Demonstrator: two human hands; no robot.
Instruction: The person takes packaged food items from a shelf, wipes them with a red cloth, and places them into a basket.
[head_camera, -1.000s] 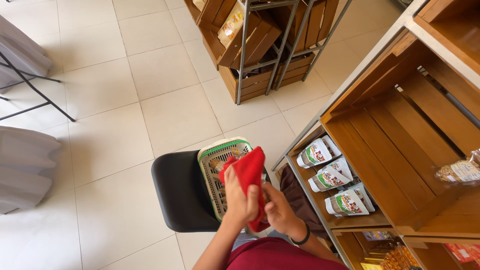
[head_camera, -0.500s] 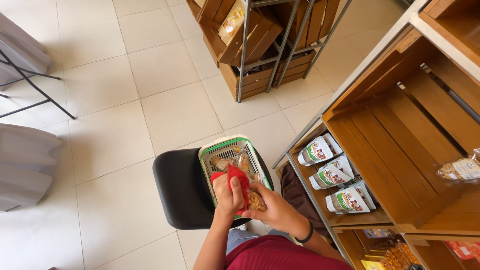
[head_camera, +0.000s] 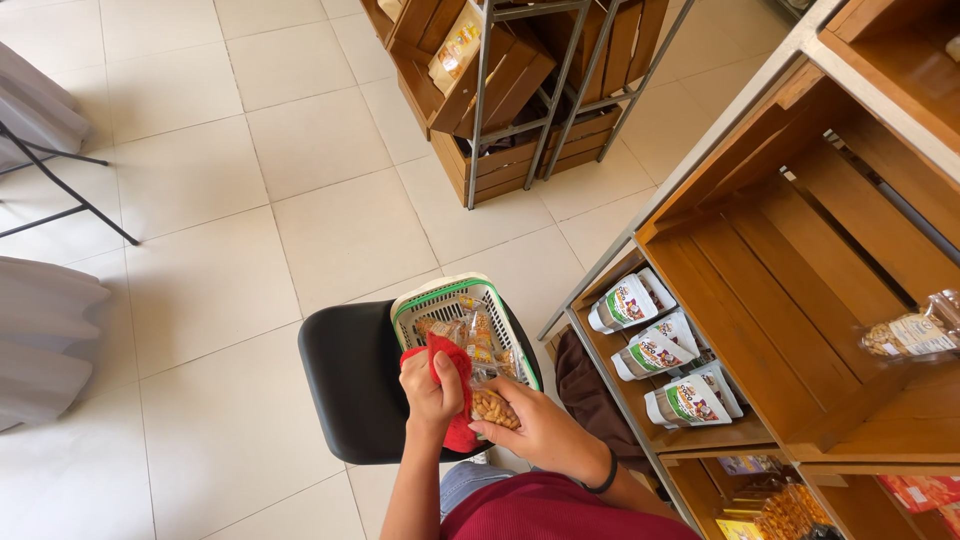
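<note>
Left hand (head_camera: 432, 388) grips a red cloth (head_camera: 455, 392) against a clear snack packet (head_camera: 492, 407) held by the right hand (head_camera: 537, 428), more packets waiting in the green-rimmed basket (head_camera: 438, 297).

The red cloth (head_camera: 455, 395) and right hand (head_camera: 540, 430) hide most of the snack packet (head_camera: 495, 407).

left hand (head_camera: 430, 392) gripping red cloth (head_camera: 455, 392), right hand (head_camera: 535, 430) holding snack packet (head_camera: 494, 407), over basket (head_camera: 432, 300)

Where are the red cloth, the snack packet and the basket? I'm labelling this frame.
red cloth (head_camera: 447, 358): head view, on its upper fold above the fingers.
snack packet (head_camera: 493, 407): head view, on its clear front.
basket (head_camera: 440, 287): head view, on its far rim.
</note>
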